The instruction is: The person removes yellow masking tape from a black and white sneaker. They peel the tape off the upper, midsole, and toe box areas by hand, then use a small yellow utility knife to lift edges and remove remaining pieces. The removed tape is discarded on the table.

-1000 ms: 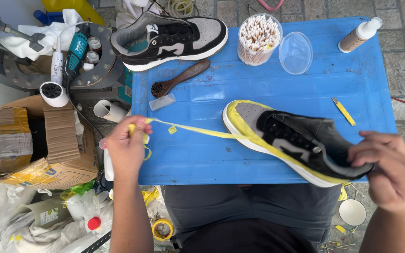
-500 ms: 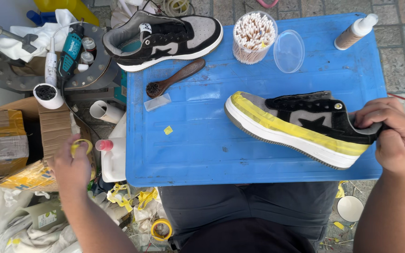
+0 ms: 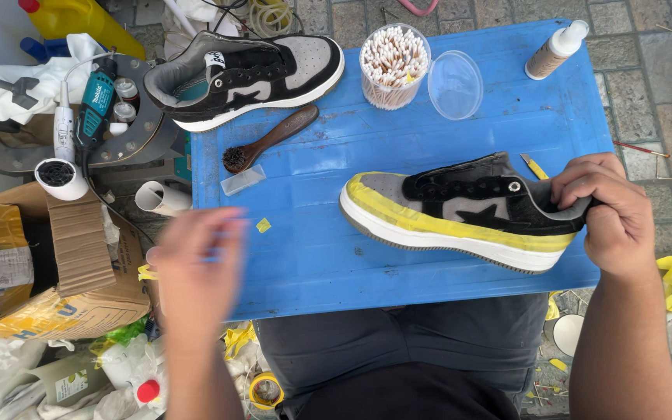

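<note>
My right hand grips the heel of a black and grey sneaker lying on its side on the blue tabletop. A band of yellow tape runs along the edge above its white sole. My left hand is blurred by motion at the table's front left corner, fingers spread, with nothing visible in it. A second matching sneaker rests at the back left of the table, without tape.
A wooden-handled brush, a tub of cotton swabs, its clear lid and a squeeze bottle lie on the table. Left are a cardboard box, rotary tool and tape roll.
The right hand turned the sneaker onto its side, showing the taped sole. The left hand dropped off the table with a tape roll, then swung back up to the table's corner without it.
</note>
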